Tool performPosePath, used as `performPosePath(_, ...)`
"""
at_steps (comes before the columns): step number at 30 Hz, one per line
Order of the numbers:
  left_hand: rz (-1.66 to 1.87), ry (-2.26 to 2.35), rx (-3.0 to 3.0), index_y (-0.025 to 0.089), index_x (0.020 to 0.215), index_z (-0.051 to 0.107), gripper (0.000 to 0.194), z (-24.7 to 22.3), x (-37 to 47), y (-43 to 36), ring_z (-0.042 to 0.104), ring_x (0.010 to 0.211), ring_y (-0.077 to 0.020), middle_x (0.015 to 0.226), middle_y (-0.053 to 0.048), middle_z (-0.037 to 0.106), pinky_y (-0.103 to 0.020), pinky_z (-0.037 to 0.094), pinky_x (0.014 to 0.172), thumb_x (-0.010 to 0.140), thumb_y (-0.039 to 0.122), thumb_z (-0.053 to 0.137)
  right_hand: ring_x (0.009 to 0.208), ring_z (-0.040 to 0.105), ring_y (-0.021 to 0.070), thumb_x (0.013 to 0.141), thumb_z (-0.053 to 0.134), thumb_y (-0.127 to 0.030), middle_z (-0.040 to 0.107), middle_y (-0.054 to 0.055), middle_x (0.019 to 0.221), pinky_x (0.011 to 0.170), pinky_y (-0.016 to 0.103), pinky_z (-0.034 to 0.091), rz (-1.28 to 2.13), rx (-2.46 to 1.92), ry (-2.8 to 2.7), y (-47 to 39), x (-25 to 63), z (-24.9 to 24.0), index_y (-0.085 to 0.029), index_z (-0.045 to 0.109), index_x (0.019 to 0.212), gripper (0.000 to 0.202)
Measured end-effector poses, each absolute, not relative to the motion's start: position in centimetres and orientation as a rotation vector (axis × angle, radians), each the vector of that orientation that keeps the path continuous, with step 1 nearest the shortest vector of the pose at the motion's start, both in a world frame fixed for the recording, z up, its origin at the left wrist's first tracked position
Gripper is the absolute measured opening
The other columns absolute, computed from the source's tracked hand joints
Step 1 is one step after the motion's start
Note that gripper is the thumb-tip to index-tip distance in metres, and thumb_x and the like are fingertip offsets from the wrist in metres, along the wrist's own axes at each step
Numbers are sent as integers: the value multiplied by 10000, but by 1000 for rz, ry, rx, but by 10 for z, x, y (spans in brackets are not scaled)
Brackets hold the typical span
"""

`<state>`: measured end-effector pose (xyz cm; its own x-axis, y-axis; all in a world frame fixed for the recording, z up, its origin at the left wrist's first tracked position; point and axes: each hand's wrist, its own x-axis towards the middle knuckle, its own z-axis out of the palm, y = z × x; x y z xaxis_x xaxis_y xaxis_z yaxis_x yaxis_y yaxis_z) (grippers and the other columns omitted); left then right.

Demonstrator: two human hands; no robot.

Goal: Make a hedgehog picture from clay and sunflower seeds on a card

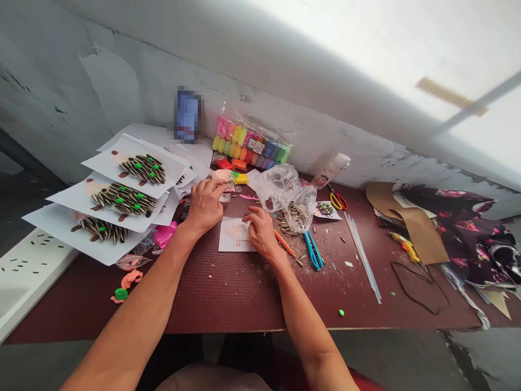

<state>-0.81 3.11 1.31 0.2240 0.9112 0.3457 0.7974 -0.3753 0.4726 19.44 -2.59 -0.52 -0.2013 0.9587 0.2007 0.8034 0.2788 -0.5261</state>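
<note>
A small white card (pixel 226 239) lies in front of me with a flat patch of peach modelling clay (pixel 238 232) and a few drawn lines on it. Over its right side is my right hand (pixel 261 232), fingers apart and lightly bent, touching the card near the clay. My left hand (pixel 205 205) is at the card's upper left, its fingers curled together beside a lump of peach clay (pixel 222 174); whatever is between the fingertips is hidden. Close to my right hand lie an orange pen-like tool (pixel 285 244), a blue utility knife (pixel 313 251) and striped sunflower seeds (pixel 293 216) spilling from a plastic bag (pixel 280 187).
Sheets with seed hedgehogs (pixel 140 168) are stacked at left beside a white power strip (pixel 35 266). Coloured clay packs (pixel 250 144) lean on the wall. Rightward are a white bottle (pixel 331 171), scissors (pixel 338 200), glue sticks (pixel 362 258), a yellow glue gun (pixel 407 247) and dark floral cloth (pixel 468 233).
</note>
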Motion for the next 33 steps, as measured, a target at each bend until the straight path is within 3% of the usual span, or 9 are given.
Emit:
performPosePath(5, 701, 1376, 2340, 184, 1013, 766, 334, 10, -4, 32, 639, 1046, -277, 1036, -113, 729, -397, 508, 965, 816, 123, 503, 1332, 494, 270, 835, 498, -25, 603, 89, 1378, 1104, 478, 396, 374, -1627, -2131, -24, 191, -3, -239, 743, 982, 357)
performPosePath(11, 419, 1315, 2340, 192, 858, 768, 268, -1, -3, 34, 660, 961, -287, 959, -122, 725, -375, 514, 845, 791, 106, 522, 1408, 415, 280, 860, 521, -56, 579, 72, 1418, 1138, 509, 357, 341, -1631, -2213, -21, 188, -2, -266, 753, 1005, 345)
performPosePath(26, 389, 1327, 2372, 208, 884, 768, 277, -5, -3, 36, 665, 930, -275, 947, -111, 751, -351, 504, 812, 793, 119, 522, 1508, 309, 332, 885, 602, -82, 432, 98, 1599, 1186, 569, 268, 168, -1629, -2331, -36, 193, 8, -297, 779, 1168, 397)
performPosePath(33, 426, 1329, 2362, 220, 846, 761, 264, -9, -3, 38, 662, 894, -257, 918, -93, 755, -335, 510, 791, 762, 121, 531, 1466, 386, 301, 833, 562, -49, 504, 86, 1537, 1168, 534, 315, 203, -1615, -2207, -35, 199, 3, -273, 782, 1097, 410)
